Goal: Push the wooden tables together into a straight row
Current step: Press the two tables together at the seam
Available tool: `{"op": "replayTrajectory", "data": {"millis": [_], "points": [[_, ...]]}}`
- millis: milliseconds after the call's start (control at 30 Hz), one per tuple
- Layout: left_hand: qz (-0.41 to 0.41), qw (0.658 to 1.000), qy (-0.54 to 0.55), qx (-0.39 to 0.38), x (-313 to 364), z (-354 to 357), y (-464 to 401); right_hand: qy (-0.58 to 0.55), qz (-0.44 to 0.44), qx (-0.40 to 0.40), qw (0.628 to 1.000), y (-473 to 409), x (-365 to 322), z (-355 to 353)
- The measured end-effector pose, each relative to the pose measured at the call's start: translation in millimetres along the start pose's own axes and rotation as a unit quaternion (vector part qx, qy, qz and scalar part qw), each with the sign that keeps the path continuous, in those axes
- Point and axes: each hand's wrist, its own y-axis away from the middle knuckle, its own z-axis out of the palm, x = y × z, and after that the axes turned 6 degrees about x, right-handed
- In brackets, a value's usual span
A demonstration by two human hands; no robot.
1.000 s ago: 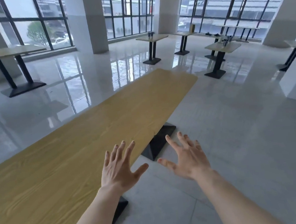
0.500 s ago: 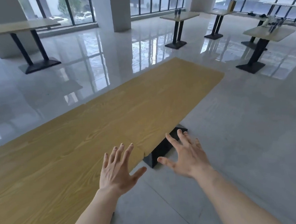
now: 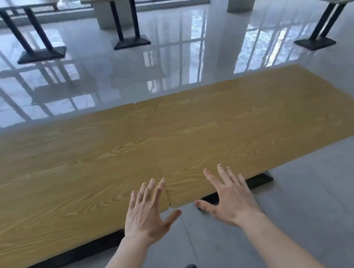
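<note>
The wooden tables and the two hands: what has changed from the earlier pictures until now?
The view swung left and now faces the long side of the wooden tables, so the seam between two tops shows. Both hands came forward: the left hand and the right hand now reach over the near edge, either side of the seam. Nothing was grasped; fingers stay spread, tables look unmoved.
</note>
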Motion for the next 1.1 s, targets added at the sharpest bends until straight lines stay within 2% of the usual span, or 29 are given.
{"op": "replayTrajectory", "data": {"millis": [400,600,933,1100], "points": [[-0.086,0.996,-0.004,0.017,23,70,-75,0.037,-0.088,-0.064,0.993,-118,52,37],[-0.112,0.993,-0.016,0.042,18,102,-97,0.044,-0.129,-0.065,0.989,-153,73,61],[-0.113,0.989,-0.071,0.070,11,150,-107,0.033,-0.184,0.019,0.982,-168,78,128],[-0.119,0.987,-0.078,0.078,11,154,-107,0.014,-0.181,0.056,0.982,-169,80,147]]}}
